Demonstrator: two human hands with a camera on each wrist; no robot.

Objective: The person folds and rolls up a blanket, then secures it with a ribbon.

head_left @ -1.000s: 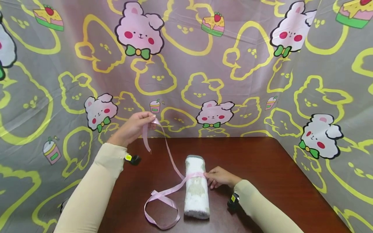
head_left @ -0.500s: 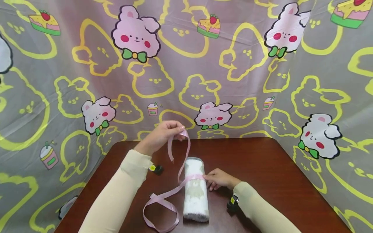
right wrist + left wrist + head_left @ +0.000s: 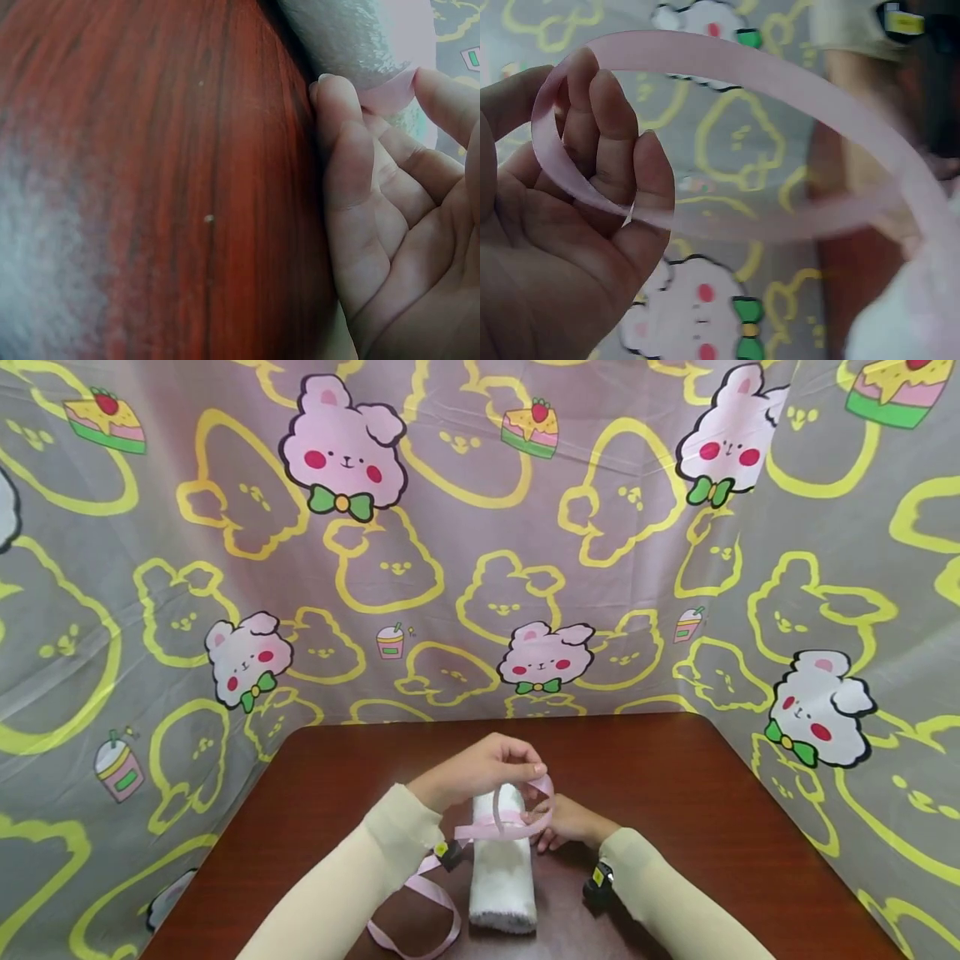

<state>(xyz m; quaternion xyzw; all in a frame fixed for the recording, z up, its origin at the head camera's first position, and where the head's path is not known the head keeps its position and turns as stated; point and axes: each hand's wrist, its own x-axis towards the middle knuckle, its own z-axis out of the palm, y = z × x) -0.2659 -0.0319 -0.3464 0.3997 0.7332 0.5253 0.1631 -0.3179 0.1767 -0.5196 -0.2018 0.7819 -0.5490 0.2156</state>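
A rolled white towel with faint grey-green patches lies lengthwise on the table. A pink ribbon runs around its middle. Above the towel's far part, my left hand pinches one length of the ribbon between thumb and fingertips; the ribbon loops from it and its tail hangs across the towel. At the towel's right side my right hand holds the ribbon band against the roll, with the thumb on the ribbon in the right wrist view. My left hand partly hides the towel's far end.
The other ribbon length lies in a loose loop on the table left of the towel. Dark reddish-brown wood makes up the table. A patterned curtain surrounds its back and sides.
My left hand has come right and down from the upper left, carrying the ribbon end across the towel. My right hand has stayed at the towel's right side.
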